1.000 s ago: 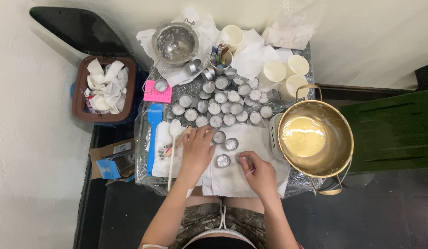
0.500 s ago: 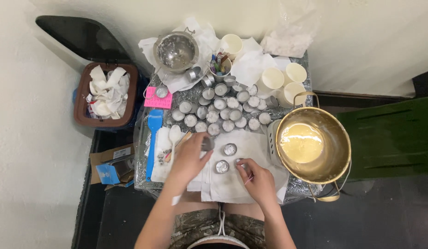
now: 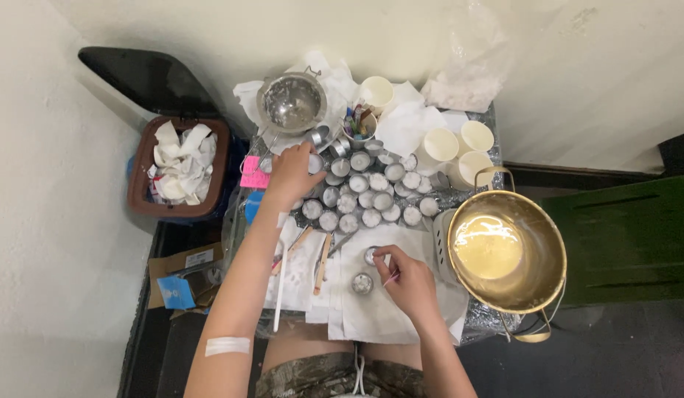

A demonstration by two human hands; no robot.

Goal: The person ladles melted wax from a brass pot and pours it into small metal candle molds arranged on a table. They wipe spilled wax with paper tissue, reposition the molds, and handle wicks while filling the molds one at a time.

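Left hand (image 3: 292,175) closes over a small tin cup (image 3: 314,163); right hand (image 3: 407,276) pinches a thin stick (image 3: 390,279).

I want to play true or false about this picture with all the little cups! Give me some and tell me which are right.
1. The left hand reaches over the rows of small metal cups. True.
2. The big brass pot is empty. False: pale yellow liquid sits in it.
3. The right hand is over white paper beside two small cups. True.
4. The brown bin holds toys. False: it holds crumpled white paper.
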